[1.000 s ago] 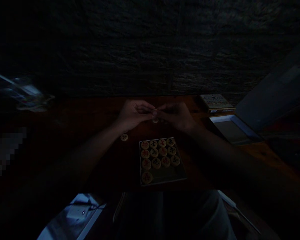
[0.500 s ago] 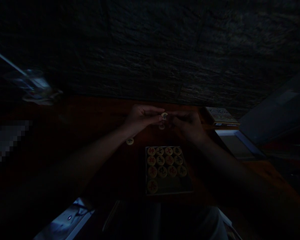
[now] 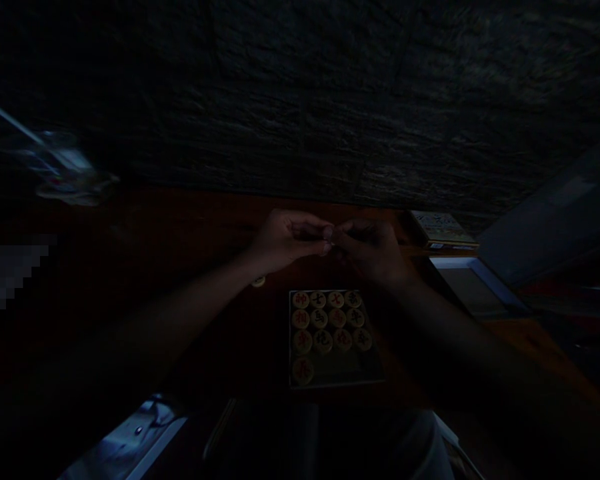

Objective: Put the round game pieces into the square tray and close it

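Holds left hand (image 3: 284, 239) and right hand (image 3: 379, 252) fingertip to fingertip beyond box (image 3: 340, 367) of game pieces (image 3: 337, 318); cannot tell if pinching anything.

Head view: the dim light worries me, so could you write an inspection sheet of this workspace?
Surface: brown table, dimly lit.
Job's things: tray of thirteen pieces, nearest row holding one; loose piece partly hidden by left arm.
Clutter: box and pale-rimmed tray, right; clear plastic item, left.
Grips: left hand and right hand meet at the fingertips; anything held is hidden.
Cables: too dark to tell.
Surroundings: rough wall behind.
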`<move>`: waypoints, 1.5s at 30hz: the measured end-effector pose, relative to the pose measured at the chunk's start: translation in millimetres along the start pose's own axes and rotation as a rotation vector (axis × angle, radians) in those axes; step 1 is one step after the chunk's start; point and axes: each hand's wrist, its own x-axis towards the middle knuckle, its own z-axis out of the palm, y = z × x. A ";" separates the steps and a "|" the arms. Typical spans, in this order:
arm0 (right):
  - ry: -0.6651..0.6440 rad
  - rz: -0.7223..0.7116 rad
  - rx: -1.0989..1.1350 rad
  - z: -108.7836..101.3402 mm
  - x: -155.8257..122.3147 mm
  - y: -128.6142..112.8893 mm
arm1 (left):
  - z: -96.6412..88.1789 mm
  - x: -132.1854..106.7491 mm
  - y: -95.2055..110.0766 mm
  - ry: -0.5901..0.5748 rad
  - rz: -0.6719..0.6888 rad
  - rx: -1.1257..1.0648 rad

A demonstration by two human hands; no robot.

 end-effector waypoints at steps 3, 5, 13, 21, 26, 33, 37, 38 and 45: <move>-0.032 -0.006 0.034 -0.1 -0.1 -2.1 | -1.8 1.7 -2.6 0.017 0.005 -0.045; -0.041 -0.007 0.069 0.0 0.3 -2.5 | -3.2 3.3 -3.8 0.043 0.010 -0.056; -0.073 -0.011 0.061 -2.7 0.4 1.0 | 1.3 1.8 1.2 0.132 0.021 -0.022; 0.002 -0.032 0.074 0.1 1.3 4.0 | 9.3 -4.6 2.9 0.137 -0.026 -0.048; 0.071 0.037 0.027 -1.3 1.6 4.2 | 11.6 -4.9 -1.2 0.088 0.004 -0.039; 0.051 0.083 0.070 -3.0 0.8 6.6 | 8.3 -0.6 -6.0 0.049 0.055 0.028; 0.046 0.073 0.068 -3.8 -0.3 7.4 | 8.2 0.5 -5.3 0.068 0.045 0.019; 0.042 0.064 0.055 -3.6 -0.6 7.0 | 8.0 0.5 -5.3 0.076 0.042 0.008; 0.057 0.052 -0.031 1.1 -3.0 -2.1 | 7.3 1.0 -4.7 0.148 -0.067 -0.125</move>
